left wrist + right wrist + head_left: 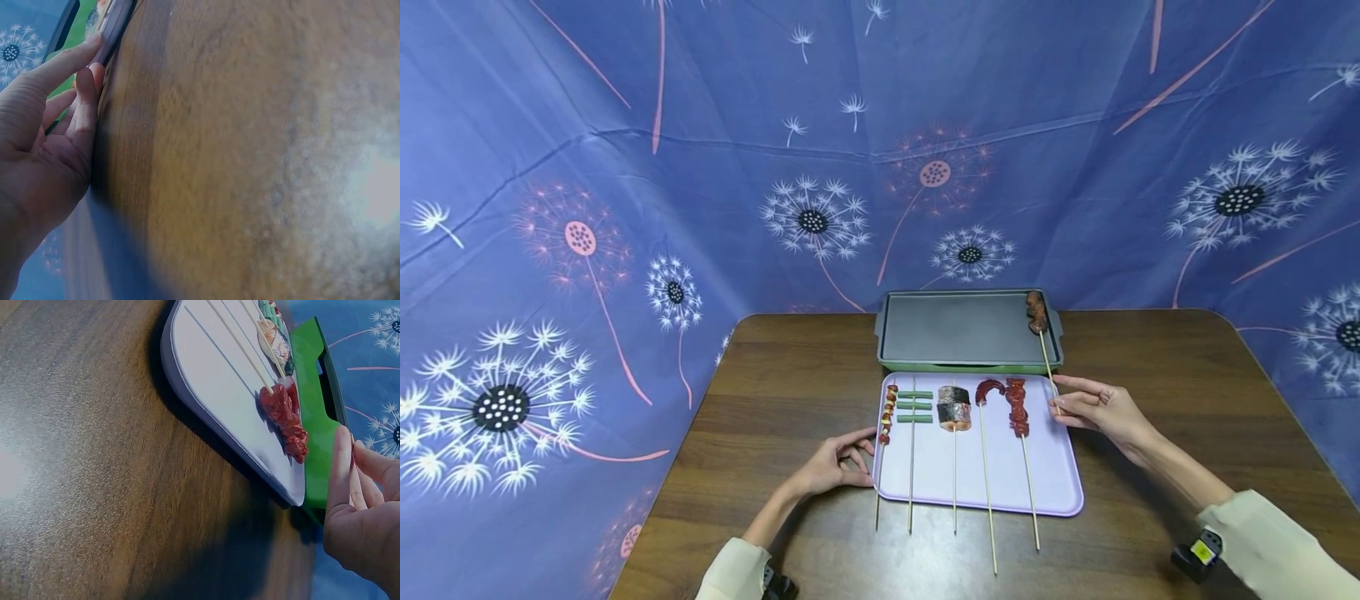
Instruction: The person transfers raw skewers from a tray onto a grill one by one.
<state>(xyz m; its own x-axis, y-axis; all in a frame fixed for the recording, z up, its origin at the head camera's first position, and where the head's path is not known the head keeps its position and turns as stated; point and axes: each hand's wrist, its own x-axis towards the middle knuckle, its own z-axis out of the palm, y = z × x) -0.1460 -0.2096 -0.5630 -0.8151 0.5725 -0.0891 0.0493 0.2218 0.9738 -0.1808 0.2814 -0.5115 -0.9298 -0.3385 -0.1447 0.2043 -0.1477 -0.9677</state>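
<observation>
My right hand [1108, 410] pinches the bare stick end of a brown meat skewer [1037, 315], whose meat lies over the right end of a grey griddle plate [955, 329]. In the right wrist view the stick is mostly hidden by the fingers. At the left edge of a pale lilac tray [936, 475], my left hand [833, 463] touches the rim with its fingertips; the index finger reaches forward in the left wrist view. On the tray lie a red meat skewer [1017, 407], a curled dark red skewer [988, 388], a fish skewer [954, 408], a green vegetable skewer [914, 407] and a small-piece skewer [888, 414].
The griddle stands on a green base [315, 425] directly behind the tray, against a blue dandelion-print cloth [970, 108]. Several skewer sticks overhang the tray's front edge onto the brown wooden table [790, 383].
</observation>
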